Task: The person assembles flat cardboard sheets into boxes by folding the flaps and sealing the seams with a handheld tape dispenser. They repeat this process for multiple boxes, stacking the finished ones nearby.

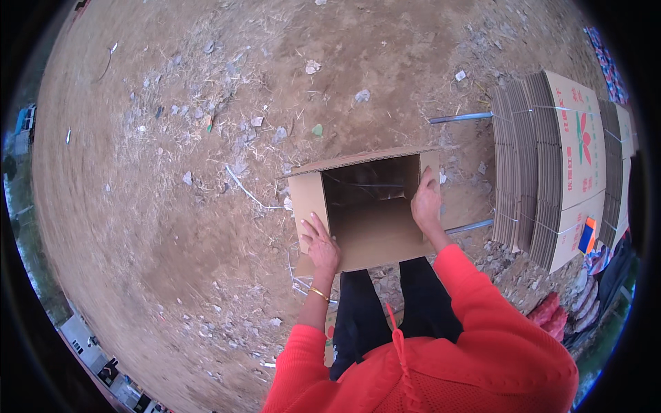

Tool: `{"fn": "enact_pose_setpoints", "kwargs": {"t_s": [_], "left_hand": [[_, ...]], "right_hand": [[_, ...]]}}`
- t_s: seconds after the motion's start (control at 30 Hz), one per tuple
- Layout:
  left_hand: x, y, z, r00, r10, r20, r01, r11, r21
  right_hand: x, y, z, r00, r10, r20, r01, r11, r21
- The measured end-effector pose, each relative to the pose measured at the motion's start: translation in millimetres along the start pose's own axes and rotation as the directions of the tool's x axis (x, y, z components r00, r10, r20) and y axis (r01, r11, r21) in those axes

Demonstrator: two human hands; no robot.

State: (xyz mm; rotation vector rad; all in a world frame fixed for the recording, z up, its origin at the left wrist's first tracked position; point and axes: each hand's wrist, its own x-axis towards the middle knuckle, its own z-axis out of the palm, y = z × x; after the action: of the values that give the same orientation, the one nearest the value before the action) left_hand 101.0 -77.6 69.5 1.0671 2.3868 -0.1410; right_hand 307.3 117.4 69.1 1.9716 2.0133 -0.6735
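An unfolded cardboard box [377,237] is held in front of my legs, its open end facing up toward me and its dark inside showing. My left hand [321,246] lies against the left flap, fingers stretched out over the cardboard. A thin gold-coloured bangle circles that wrist. At the right flap, my right hand [427,203] grips the cardboard, with the index finger pointing up along it. The far flap stands out along the top edge, and the near side of the box rests close to my dark trousers.
Bundled flat cardboard boxes [520,158] stand at the right, bound with straps, with an orange and blue object [587,235] on them. Metal bars [461,118] jut from beneath. Red mesh sacks [549,316] lie lower right. A pale strap [242,186] and litter dot the dirt ground.
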Motion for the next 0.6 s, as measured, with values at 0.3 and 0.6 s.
{"fn": "enact_pose_setpoints", "kwargs": {"t_s": [0.3, 0.6], "left_hand": [[32, 38, 16, 0.973, -0.053, 0.226, -0.052, 0.899, 0.435], [29, -36, 14, 0.952, 0.136, 0.275, -0.212, 0.939, 0.271]], "right_hand": [[0, -12, 66, 0.994, -0.021, 0.107, 0.048, 0.965, -0.258], [13, 15, 40, 0.926, -0.156, 0.344, 0.212, 0.969, -0.130]]}}
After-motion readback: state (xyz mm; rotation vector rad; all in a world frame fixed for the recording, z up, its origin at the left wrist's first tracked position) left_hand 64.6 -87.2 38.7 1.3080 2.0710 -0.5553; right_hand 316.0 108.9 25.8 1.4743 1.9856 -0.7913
